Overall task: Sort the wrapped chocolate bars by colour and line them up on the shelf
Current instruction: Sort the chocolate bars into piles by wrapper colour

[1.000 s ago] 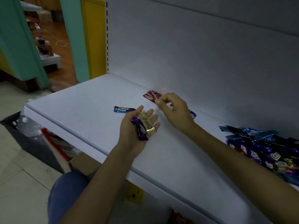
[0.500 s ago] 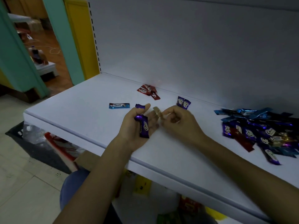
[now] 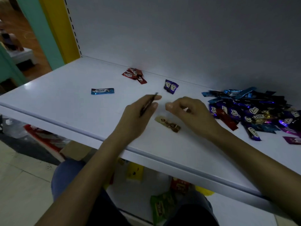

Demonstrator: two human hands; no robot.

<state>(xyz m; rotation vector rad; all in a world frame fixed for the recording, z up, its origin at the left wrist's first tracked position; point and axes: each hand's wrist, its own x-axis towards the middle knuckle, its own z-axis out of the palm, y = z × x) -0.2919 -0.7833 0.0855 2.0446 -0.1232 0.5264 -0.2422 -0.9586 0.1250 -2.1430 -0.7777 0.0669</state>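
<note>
My left hand point(image 3: 138, 113) holds a dark purple bar point(image 3: 147, 104) edge-on between thumb and fingers over the white shelf point(image 3: 65, 95). A gold bar point(image 3: 167, 123) lies on the shelf just below and between my hands. My right hand point(image 3: 187, 110) hovers beside it with loosely curled fingers, holding nothing. Two purple bars point(image 3: 171, 86) lie side by side behind my hands. A few red bars point(image 3: 134, 75) sit against the back wall. One blue bar point(image 3: 102, 91) lies alone to the left. A mixed pile of bars point(image 3: 254, 110) spreads over the right of the shelf.
The shelf's grey back panel point(image 3: 179, 38) rises behind the bars. Below the shelf's front edge are my knees and packets on a lower level point(image 3: 162, 204). A yellow and teal door frame point(image 3: 53, 30) stands at the left.
The gold bar has left my hands and now lies on the shelf. My right hand has let it go and drawn back a little; my left hand has turned, keeping the purple bar.
</note>
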